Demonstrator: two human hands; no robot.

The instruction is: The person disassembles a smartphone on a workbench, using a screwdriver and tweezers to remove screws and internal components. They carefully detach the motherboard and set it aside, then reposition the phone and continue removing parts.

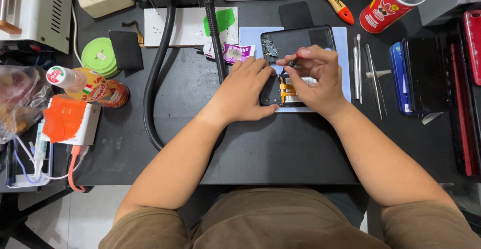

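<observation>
Phone [280, 92]: opened, back off, black body w/ orange-yellow strip and white part showing inside; lies on a pale blue mat [343, 53], centre of desk.
Left hand [245, 91]: at 9 o'clock of phone, fingers curled over its left end, pressing it down.
Right hand [315, 76]: at 3 o'clock, fingers pinched narrow on a small red-capped screwdriver [296, 57], tip down into phone.
Back cover [296, 42]: black, at 12 o'clock, flat on mat.
Tweezers [373, 76]: at 3 o'clock, well apart.

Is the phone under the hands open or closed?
Open: the phone lies with its back off, orange and metal insides showing between the left hand and right hand.
</observation>
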